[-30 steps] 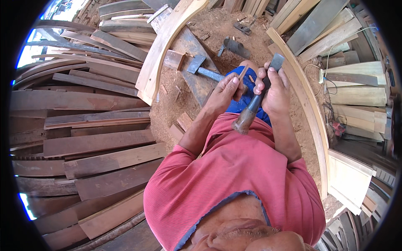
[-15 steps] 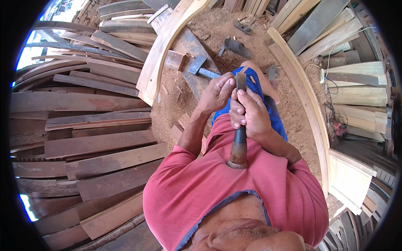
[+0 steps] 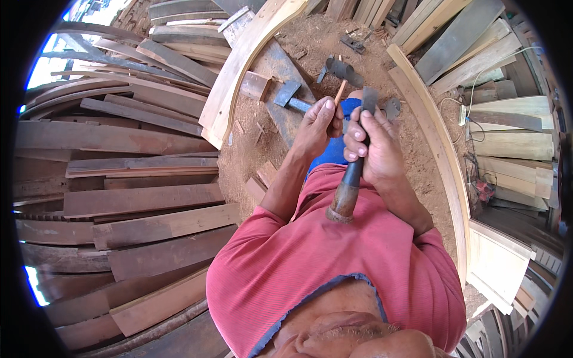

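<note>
My right hand (image 3: pixel 379 146) is wrapped round a chisel (image 3: pixel 344 201). Its broad dark handle end points back at my chest, and the flat steel blade sticks up past my fingers. Between the thumb and fingers of my left hand (image 3: pixel 319 128) is a thin reddish-brown wooden stick (image 3: pixel 341 93), its tip pointing up and away. A gap separates the stick from the chisel blade. Just beyond my left hand lies a hammer-like tool (image 3: pixel 287 94) with a blue-grey head, its handle end partly hidden by that hand.
Long boards (image 3: pixel 143 200) are stacked on the left, and more planks (image 3: pixel 507 143) on the right. A curved timber (image 3: pixel 433 119) arcs along the right; another curved piece (image 3: pixel 230 83) stands at the far left. Grey metal pieces (image 3: pixel 345 71) lie on the shavings-covered floor.
My hands have moved apart. The chisel has swung right and away from the wooden stick, which now shows clearly raised in my left hand.
</note>
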`<state>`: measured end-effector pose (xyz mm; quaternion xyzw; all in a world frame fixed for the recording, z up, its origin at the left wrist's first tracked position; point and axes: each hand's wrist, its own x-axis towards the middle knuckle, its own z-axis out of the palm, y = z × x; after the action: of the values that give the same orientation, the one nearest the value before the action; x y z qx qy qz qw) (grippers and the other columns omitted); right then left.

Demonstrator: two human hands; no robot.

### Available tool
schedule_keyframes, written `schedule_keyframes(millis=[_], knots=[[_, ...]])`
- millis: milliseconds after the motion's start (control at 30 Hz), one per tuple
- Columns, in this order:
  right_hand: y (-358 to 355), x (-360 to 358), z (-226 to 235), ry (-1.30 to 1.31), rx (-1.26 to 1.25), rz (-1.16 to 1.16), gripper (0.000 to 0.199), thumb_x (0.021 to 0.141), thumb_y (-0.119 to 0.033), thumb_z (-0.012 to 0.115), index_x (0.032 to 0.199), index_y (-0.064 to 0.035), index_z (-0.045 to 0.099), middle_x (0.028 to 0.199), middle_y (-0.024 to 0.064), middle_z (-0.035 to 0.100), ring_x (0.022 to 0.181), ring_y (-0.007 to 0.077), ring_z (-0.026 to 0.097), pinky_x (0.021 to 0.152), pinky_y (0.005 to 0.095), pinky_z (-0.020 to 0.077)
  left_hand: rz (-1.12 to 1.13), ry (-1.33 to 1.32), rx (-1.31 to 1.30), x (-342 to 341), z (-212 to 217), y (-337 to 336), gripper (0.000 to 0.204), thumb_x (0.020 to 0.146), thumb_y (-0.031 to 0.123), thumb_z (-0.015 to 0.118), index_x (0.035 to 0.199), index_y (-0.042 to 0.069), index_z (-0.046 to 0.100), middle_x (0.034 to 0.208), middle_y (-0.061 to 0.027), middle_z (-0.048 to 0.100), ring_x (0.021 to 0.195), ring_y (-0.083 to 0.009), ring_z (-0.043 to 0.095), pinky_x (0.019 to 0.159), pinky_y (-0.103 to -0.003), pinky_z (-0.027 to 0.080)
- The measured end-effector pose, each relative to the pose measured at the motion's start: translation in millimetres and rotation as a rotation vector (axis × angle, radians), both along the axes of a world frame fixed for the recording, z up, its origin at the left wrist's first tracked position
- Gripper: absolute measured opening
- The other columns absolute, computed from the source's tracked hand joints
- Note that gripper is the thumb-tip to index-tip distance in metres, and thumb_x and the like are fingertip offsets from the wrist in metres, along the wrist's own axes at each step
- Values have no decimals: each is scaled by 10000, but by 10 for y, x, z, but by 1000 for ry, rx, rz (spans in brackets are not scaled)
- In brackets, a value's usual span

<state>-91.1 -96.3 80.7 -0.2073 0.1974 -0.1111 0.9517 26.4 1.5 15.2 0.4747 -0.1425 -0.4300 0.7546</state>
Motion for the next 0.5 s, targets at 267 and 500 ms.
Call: schedule_keyframes(millis=[267,500], knots=[[275,-43,57,54,-6,155,199,1051,-302,451,1022,-111,496,695,-39,437,463,45,353,450,239,382,-32,-916,183,100,220,48,214,1032,178,488,946,6,581,746,-114,531,635,-245,547,597,-352,444],[10,-406,377,-178,-211,-104,186,1060,-286,422,998,-114,460,653,-44,396,436,43,343,425,235,378,-172,-940,261,-202,-18,470,227,1009,198,551,863,23,548,695,-97,506,593,-178,536,539,-327,408]])
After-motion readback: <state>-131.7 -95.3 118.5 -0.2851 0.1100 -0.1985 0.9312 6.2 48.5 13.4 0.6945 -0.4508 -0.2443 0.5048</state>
